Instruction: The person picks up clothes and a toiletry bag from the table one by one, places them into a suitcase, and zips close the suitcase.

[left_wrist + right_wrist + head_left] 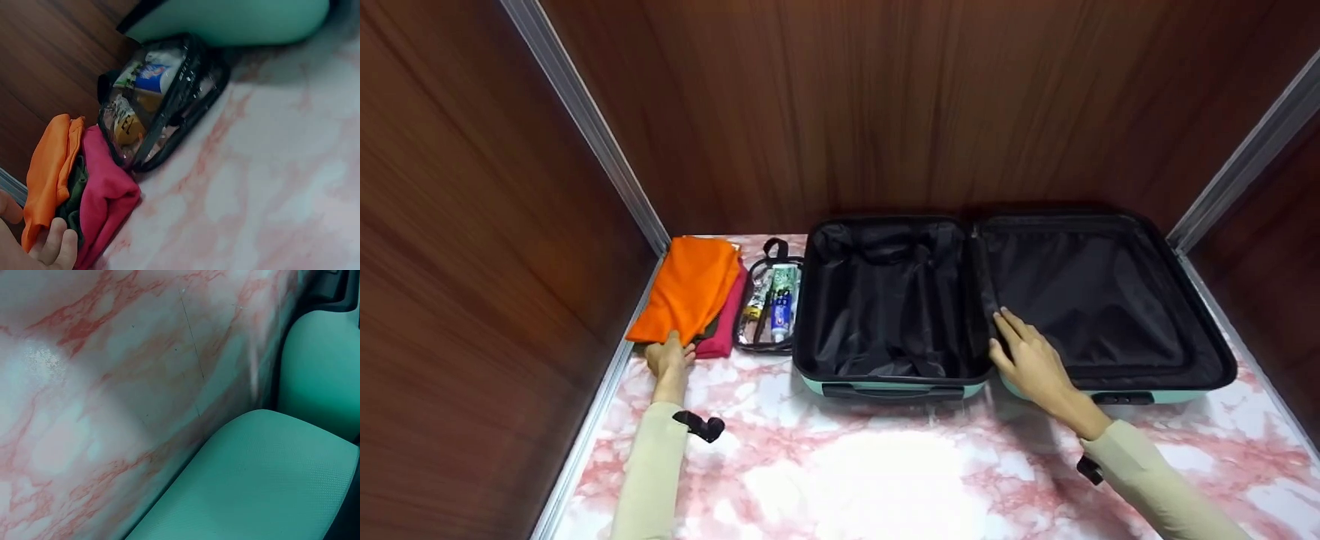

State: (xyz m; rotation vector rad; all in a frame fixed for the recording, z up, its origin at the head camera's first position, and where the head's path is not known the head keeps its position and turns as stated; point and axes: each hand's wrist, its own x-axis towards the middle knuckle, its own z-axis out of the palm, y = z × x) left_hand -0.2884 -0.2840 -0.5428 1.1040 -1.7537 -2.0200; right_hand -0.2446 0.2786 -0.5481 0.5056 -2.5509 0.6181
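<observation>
My left hand (667,356) is at the near edge of a folded orange cloth (690,281), its thumb on one side and fingers on the other, pinching the edge. Under the orange cloth lie a dark green cloth (76,216) and a pink-red cloth (109,197). On the right, my right hand (1035,367) rests with extended fingers on the inner rim of the right half of an open mint-green suitcase (892,300) with black lining. The right wrist view shows only the suitcase's green shell (253,478), not the hand.
A clear toiletry bag (742,334) with black trim stands between the clothes and suitcase, holding a toothpaste tube (781,315) and other items. Wood-patterned walls (885,112) enclose the pink-and-white marbled surface (780,465) at the back and both sides.
</observation>
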